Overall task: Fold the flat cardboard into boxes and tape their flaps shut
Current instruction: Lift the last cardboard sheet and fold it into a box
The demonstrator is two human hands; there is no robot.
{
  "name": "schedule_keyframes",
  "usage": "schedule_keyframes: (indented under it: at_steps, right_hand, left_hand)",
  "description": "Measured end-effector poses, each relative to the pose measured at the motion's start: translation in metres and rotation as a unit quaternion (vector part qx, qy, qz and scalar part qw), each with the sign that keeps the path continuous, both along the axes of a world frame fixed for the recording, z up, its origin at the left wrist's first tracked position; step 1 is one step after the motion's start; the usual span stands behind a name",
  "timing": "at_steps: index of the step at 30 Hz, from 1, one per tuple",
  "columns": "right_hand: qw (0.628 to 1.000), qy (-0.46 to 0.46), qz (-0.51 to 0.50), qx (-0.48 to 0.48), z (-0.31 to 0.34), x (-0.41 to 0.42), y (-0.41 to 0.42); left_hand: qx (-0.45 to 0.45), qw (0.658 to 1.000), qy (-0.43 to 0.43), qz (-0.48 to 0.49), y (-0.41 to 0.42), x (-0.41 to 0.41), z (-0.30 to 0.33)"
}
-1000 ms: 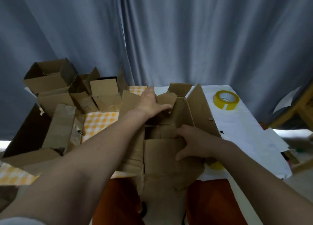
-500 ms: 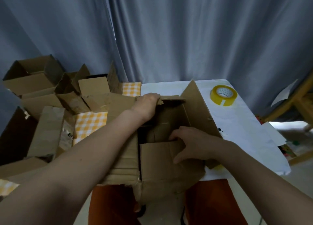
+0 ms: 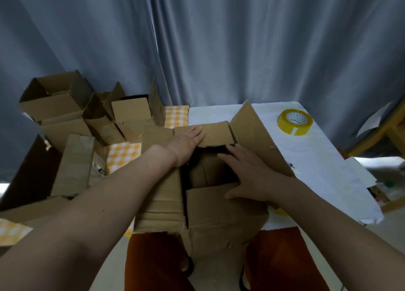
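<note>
A: Item one, box in work?

B: One cardboard box (image 3: 219,207), at the near edge of the bench (image 3: 311,159), partly overhanging toward the lap. Far flap (image 3: 215,132) folded down level; right flap (image 3: 256,137) standing up at a slant; near flap (image 3: 210,194) lying over the opening; dark gap open between the near and far flaps.

A: Hands?

B: Left hand (image 3: 186,141) flat, fingers straight, pressing the far flap at its left end. Right hand (image 3: 247,172) spread, palm down on the near flap, fingers reaching over the gap. Neither pinches anything.

A: Tape?

B: One yellow tape roll (image 3: 295,121), on the bench, well apart to the right. Untouched.

A: Other stock?

B: Open folded boxes (image 3: 65,106) stacked at left; checked cloth (image 3: 123,157) beneath them.

A: Risks?

B: Likely three. Flaps spring up if either hand lifts for the tape. Box tips off the edge under pressure. The worn near flap creases wrongly if pushed into the gap.
</note>
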State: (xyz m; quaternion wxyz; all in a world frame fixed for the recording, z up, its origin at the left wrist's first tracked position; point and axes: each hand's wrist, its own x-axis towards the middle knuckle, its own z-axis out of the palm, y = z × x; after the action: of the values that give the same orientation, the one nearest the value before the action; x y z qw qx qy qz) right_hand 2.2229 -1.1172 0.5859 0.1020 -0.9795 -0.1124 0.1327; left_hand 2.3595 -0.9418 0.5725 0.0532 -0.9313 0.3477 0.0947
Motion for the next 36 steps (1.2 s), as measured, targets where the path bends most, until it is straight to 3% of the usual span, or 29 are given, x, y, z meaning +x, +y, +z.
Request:
schedule_keyframes:
  at_steps: [3, 7, 12, 17, 19, 21, 24, 26, 28, 30, 33, 36]
  right_hand:
    - [0.996, 0.009, 0.019, -0.084, 0.002, 0.024, 0.005]
    - [0.986, 0.106, 0.01, -0.125, 0.011, 0.06, 0.011]
    - [0.975, 0.14, 0.022, -0.17, 0.01, 0.073, 0.016]
    - [0.979, 0.123, 0.02, -0.163, 0.003, 0.072, 0.008]
    - [0.979, 0.123, 0.017, -0.163, 0.003, 0.073, 0.006]
    - [0.98, 0.121, 0.013, -0.16, 0.003, 0.073, 0.004]
    - [0.982, 0.118, 0.01, -0.15, -0.001, 0.072, 0.0]
    - [0.982, 0.12, 0.007, -0.145, -0.003, 0.071, -0.002]
    - [0.983, 0.122, 0.003, -0.138, -0.002, 0.07, -0.003]
    - [0.985, 0.117, 0.0, -0.13, -0.001, 0.068, -0.004]
    - [0.987, 0.111, 0.002, -0.117, -0.001, 0.064, -0.002]
    - [0.986, 0.111, 0.0, -0.121, -0.002, 0.063, 0.003]
  left_hand:
    - [0.006, 1.0, -0.003, 0.005, 0.001, -0.001, -0.002]
    - [-0.008, 1.0, 0.008, 0.008, 0.002, -0.001, 0.0]
    - [-0.059, 0.997, 0.014, 0.045, 0.004, -0.013, 0.012]
    - [-0.106, 0.976, -0.082, 0.173, 0.023, -0.03, 0.038]
    - [-0.185, 0.941, -0.069, 0.274, 0.036, -0.036, 0.052]
    - [-0.352, 0.873, 0.025, 0.337, 0.045, -0.044, 0.061]
    - [-0.548, 0.745, 0.197, 0.326, 0.044, -0.068, 0.061]
    - [-0.586, 0.718, 0.244, 0.283, 0.033, -0.083, 0.054]
    - [-0.582, 0.736, 0.269, 0.22, 0.019, -0.092, 0.048]
    - [-0.54, 0.777, 0.273, 0.173, 0.006, -0.093, 0.042]
    - [-0.326, 0.908, 0.175, 0.194, -0.012, -0.087, 0.026]
    - [-0.178, 0.955, 0.109, 0.212, -0.022, -0.087, 0.01]
